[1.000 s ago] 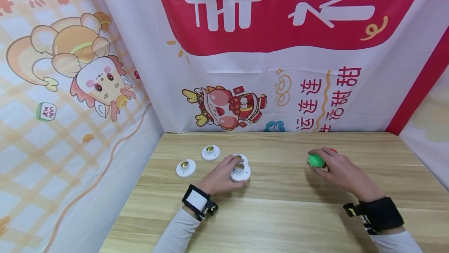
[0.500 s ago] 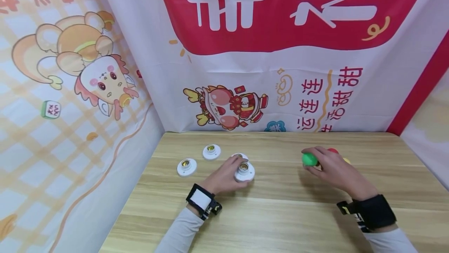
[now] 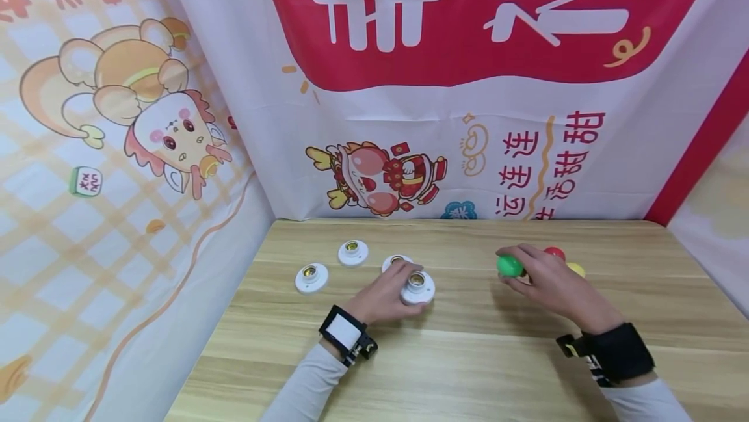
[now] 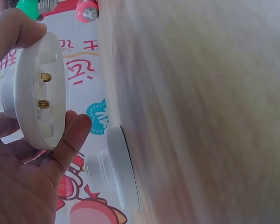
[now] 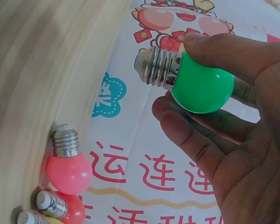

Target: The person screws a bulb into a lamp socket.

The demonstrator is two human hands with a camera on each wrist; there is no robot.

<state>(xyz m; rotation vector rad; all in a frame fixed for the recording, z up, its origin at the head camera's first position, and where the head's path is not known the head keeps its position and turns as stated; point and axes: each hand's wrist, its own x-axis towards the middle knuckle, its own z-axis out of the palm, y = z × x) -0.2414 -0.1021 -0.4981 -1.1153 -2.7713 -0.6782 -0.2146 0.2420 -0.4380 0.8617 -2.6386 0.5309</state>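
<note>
My left hand [image 3: 383, 295] grips a round white lamp holder [image 3: 417, 290] by its edge, its brass-lined socket facing up. The left wrist view shows that holder's hollow underside [image 4: 45, 91] with two brass terminals, raised off the table. Just behind this hand, partly hidden by it, lies another white lamp holder [image 3: 394, 261]. My right hand [image 3: 556, 284] pinches a green light bulb [image 5: 203, 86] by its globe between thumb and fingers. Its silver screw base points left, towards the lamp holder, and it is held above the table with a gap between the two.
Two more lamp holders, one at the back [image 3: 353, 253] and one further left [image 3: 311, 278], lie on the wooden table [image 3: 456, 370]. Behind the right hand are a red bulb [image 3: 554, 253] and a yellow bulb [image 3: 576, 270]; a pink bulb [image 5: 70, 173] shows too. Printed cloth [image 3: 468, 103] hangs behind.
My left hand has moved right with the lamp holder, away from the one behind. My right hand has moved left with the green bulb, uncovering the red and yellow bulbs.
</note>
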